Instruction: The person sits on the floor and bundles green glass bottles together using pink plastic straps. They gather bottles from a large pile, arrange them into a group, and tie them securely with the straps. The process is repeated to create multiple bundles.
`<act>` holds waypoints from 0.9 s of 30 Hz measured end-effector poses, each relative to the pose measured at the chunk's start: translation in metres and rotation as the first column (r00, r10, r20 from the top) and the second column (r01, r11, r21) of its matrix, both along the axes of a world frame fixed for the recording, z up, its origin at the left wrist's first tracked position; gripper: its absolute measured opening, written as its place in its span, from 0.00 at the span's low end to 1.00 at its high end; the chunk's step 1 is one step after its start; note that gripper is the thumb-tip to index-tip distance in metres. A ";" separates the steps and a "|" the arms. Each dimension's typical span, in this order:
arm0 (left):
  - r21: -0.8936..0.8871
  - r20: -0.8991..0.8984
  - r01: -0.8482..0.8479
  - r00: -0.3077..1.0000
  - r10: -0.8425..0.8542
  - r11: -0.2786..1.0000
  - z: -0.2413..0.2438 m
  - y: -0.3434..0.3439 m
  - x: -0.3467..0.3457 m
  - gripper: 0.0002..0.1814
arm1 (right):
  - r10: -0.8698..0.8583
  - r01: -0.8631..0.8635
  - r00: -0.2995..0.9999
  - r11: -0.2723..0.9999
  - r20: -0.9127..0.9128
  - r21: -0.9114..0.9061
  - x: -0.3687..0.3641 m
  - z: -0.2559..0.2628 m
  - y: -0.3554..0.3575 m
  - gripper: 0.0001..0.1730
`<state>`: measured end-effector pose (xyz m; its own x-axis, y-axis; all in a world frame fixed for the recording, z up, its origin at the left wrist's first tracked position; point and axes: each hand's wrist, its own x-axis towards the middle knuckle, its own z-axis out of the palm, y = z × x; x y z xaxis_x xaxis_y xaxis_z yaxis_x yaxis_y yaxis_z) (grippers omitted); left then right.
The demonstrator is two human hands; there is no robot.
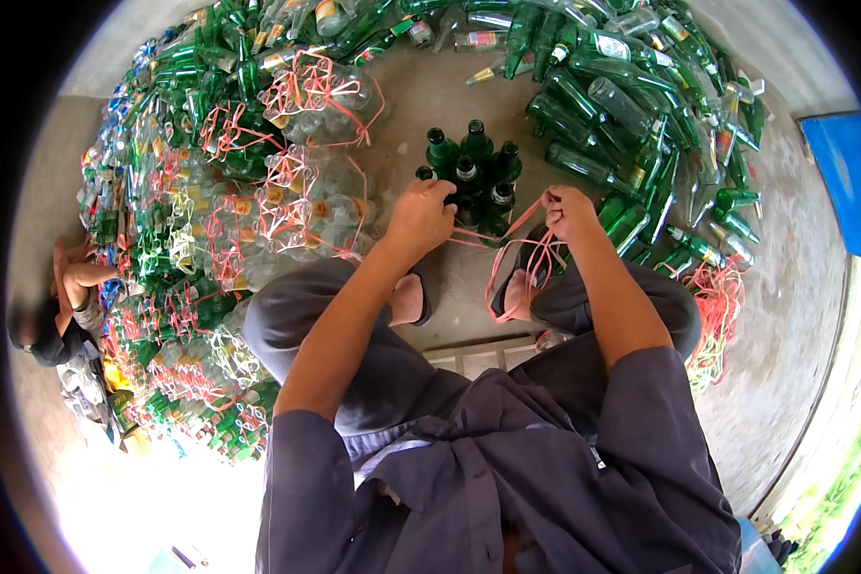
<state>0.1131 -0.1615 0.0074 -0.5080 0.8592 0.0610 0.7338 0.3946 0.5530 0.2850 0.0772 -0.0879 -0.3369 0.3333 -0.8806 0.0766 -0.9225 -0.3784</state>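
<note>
A tight cluster of green glass bottles (476, 146) stands upright on the concrete floor between my feet. My left hand (423, 215) is at the cluster's near left side, just below one bottle's mouth (425, 173); its fingertips are partly hidden, so its grip is unclear. Pinched in my right hand (568, 213), to the right of the bottles, is pink plastic twine (524, 218). One strand crosses low in front of the bottles towards my left hand. Loose loops of the twine hang below my right hand, over my right foot (519, 290).
Loose green and clear bottles (610, 107) lie heaped ahead and right. Bottle bundles tied with pink twine (316, 194) fill the left side. A tangled twine pile (717, 316) lies beside my right knee. Another person (57, 316) sits far left. A blue panel (850, 183) stands far right.
</note>
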 end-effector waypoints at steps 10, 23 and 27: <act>0.088 -0.122 0.035 0.992 -0.024 0.995 -0.004 -0.008 0.006 0.18 | -0.026 0.026 1.000 0.971 -0.004 0.237 -0.025 0.032 -0.012 0.05; 0.085 0.710 -0.346 0.679 0.187 0.934 0.031 0.029 0.035 0.17 | -0.012 0.028 0.987 0.995 -0.159 0.100 -0.054 0.024 0.042 0.04; 0.062 0.727 -0.299 0.667 0.163 0.952 0.008 0.072 0.074 0.35 | -0.142 0.159 0.971 0.984 -0.193 0.080 -0.064 0.032 0.035 0.05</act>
<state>0.1867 -0.0896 0.0155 -0.6375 0.7198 -0.2748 -0.0059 0.3521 0.9359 0.2213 0.1127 -0.0561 -0.4310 0.4710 -0.7697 -0.1401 -0.8775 -0.4586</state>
